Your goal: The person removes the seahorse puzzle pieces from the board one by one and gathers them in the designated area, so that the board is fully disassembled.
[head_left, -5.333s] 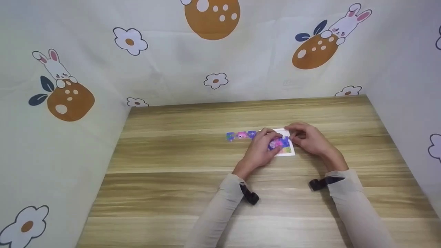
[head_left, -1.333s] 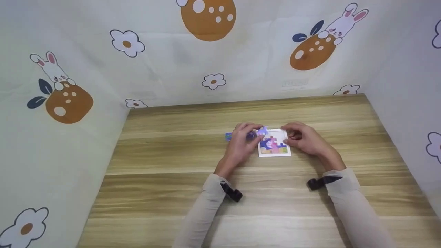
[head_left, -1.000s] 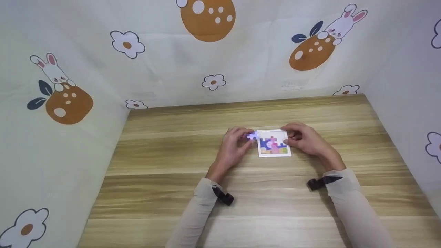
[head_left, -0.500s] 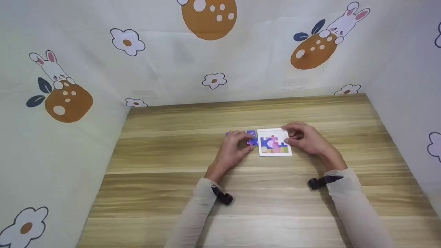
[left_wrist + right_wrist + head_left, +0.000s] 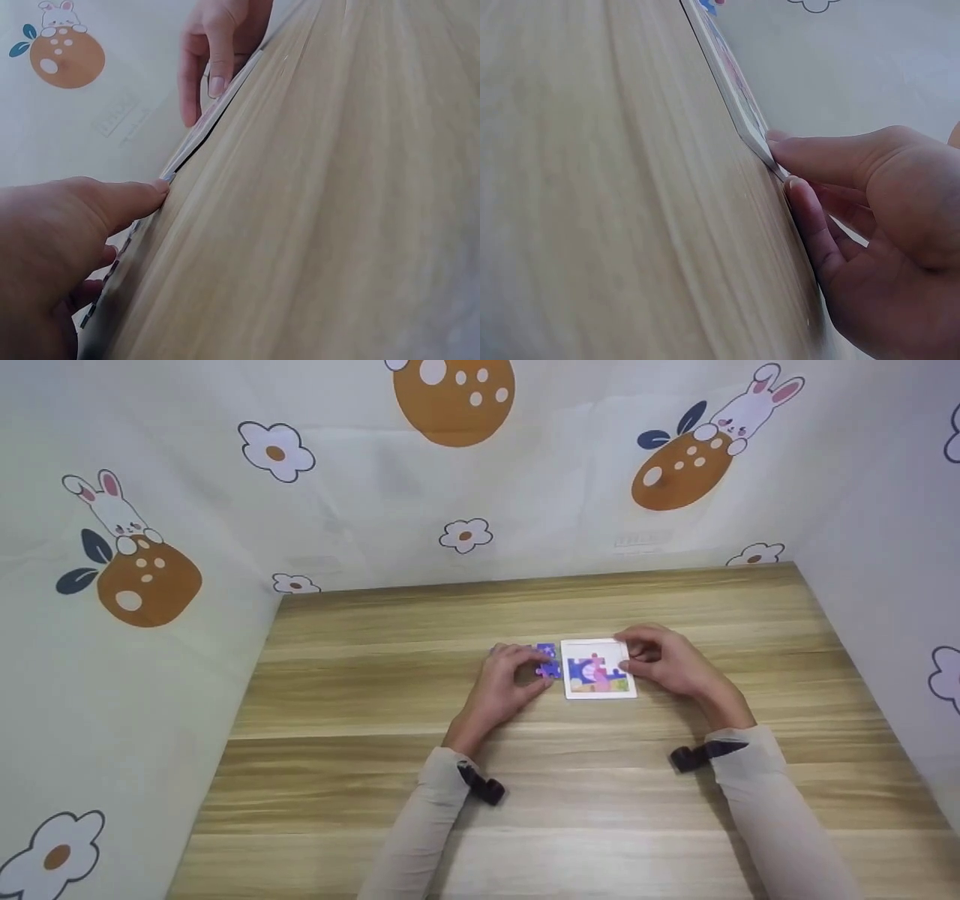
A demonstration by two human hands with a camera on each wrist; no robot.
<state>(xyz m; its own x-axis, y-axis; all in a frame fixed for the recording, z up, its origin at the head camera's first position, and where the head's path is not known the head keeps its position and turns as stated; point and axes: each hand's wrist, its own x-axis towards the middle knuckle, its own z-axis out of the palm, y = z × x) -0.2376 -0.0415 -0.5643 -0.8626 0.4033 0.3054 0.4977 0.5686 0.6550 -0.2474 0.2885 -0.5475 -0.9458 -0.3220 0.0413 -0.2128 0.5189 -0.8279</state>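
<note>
A white-bordered puzzle frame (image 5: 636, 688) lies flat on the wooden table. Its lower part carries joined blue and pink pieces, while its upper part shows bare white backing. My right hand (image 5: 667, 660) steadies the frame at its right side, thumb on the border in the right wrist view (image 5: 877, 195). Just left of the frame, my left hand (image 5: 499, 682) pinches a purple-blue puzzle piece (image 5: 548, 670) between thumb and fingers, low at the table. Behind that piece lies another blue piece with a star (image 5: 546, 649). More pieces are mostly hidden beneath the left fingers.
The wood-grain table (image 5: 360, 780) reaches back to a pale cloth wall (image 5: 360, 510) printed with rabbits, oranges and flowers. Side cloths rise at the left and right edges. A black wrist camera (image 5: 486, 789) sits on each sleeve.
The left hand has taken a puzzle piece from over the frame out to the left and lowered it beside the frame, turning it. The right hand has stayed at the frame's right edge.
</note>
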